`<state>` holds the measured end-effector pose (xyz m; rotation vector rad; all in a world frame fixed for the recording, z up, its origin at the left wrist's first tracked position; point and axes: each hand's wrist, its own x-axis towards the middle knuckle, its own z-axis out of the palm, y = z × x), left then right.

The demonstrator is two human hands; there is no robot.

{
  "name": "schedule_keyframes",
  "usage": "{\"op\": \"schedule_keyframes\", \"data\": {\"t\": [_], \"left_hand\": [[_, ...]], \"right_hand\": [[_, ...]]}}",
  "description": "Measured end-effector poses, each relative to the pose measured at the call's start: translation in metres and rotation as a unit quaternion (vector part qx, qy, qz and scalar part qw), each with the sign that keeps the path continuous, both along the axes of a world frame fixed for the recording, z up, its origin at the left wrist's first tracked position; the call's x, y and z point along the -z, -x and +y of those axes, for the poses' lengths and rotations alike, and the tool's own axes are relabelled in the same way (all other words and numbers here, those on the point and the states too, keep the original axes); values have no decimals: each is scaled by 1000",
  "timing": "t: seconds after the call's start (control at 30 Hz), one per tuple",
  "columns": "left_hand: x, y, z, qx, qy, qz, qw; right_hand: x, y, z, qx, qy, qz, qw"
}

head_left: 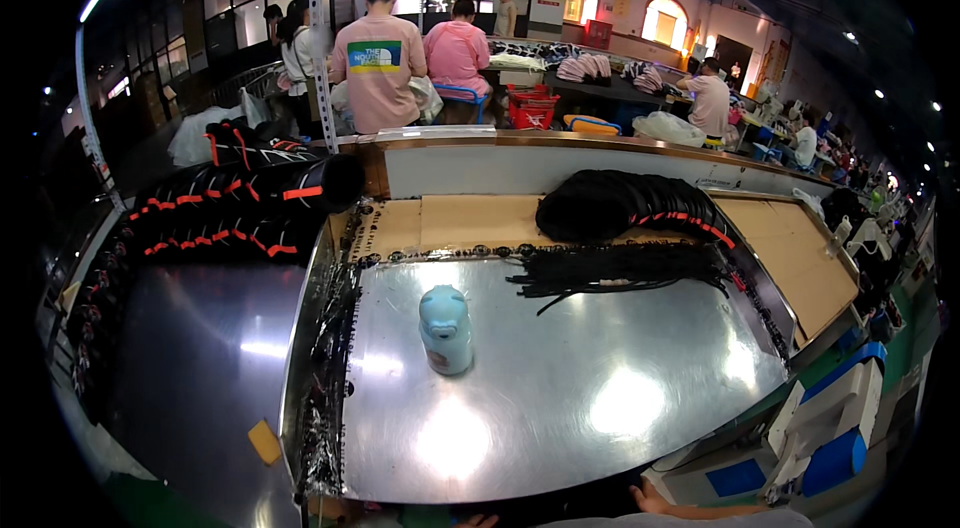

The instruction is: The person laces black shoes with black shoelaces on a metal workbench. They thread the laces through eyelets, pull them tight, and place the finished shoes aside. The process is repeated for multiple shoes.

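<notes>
At the lower edge my right hand (652,500) shows in part, its forearm coming in from the right. Only a sliver of my left hand (478,521) appears, cut off by the frame. Between them lies something dark (570,506), too dim to name; whether either hand grips it cannot be told. Both hands are just off the near edge of a shiny metal tabletop (540,378). On it stands a light blue bottle (445,330), upright. Farther back, a bundle of black cords (625,270) lies below a curved row of nested black pieces with orange trim (640,206).
Left, a second metal surface (200,328) holds stacked black pieces with orange trim (235,193) and a yellow block (265,442). A white and blue machine (810,438) stands at the near right. Beyond the low partition (460,168), people sit near a red basket (532,108).
</notes>
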<state>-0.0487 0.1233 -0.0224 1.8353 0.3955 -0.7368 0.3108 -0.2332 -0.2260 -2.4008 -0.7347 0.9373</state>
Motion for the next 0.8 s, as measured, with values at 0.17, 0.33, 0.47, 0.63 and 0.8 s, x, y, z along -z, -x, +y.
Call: {"op": "schedule_keyframes", "data": {"t": [0.17,0.33,0.47,0.63,0.8], "left_hand": [[-137,-26,38,-147,41,-267,952],[-166,-79,119,-337,-328,-439,765],[-175,-121,161,-315,-484,-403,710],[-170,-158,190,-273,-529,-301,745],[-175,-158,195,-274,-552,-294,730]], "right_hand": [[25,14,-32,22,32,51,998],[9,32,-46,29,93,57,994],[-22,40,-29,-15,149,64,987],[-43,-3,-25,-295,123,91,943],[-262,-47,79,-320,41,405,855]]}}
